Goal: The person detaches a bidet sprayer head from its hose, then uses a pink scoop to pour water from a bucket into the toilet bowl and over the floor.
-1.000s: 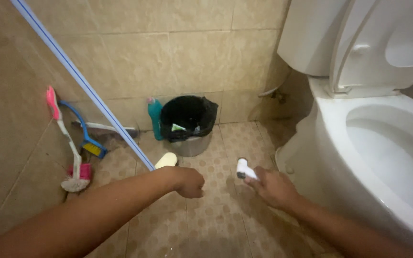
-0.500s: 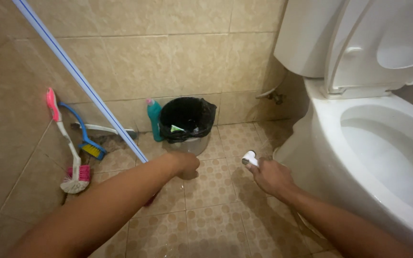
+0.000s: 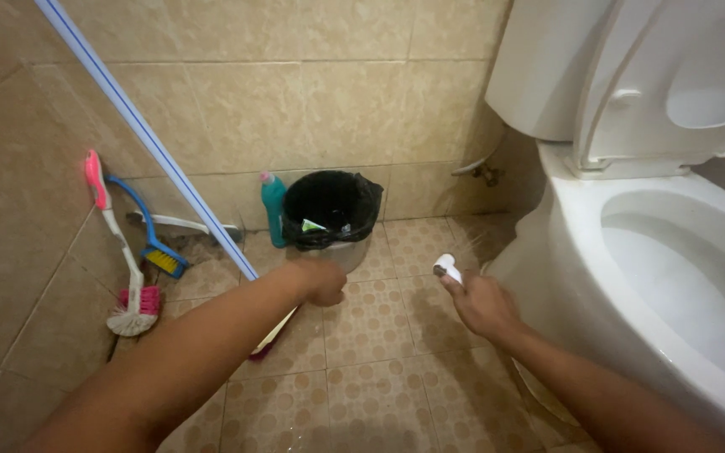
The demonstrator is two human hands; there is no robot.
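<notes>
Head view shows us mid-rinse of the floor: our right hand (image 3: 482,304) is clamped around a white spray nozzle (image 3: 446,269) whose dark tip pokes out above the fist and points toward the black bin (image 3: 331,211) ahead. Our left hand (image 3: 325,282) is curled shut just short of that bin, though we cannot tell whether it holds anything. We judge the next move calls for aiming the small, smooth nozzle low at the wet tiles (image 3: 371,327) between our fists, keeping it off the toilet (image 3: 631,277) beside the right wrist.
</notes>
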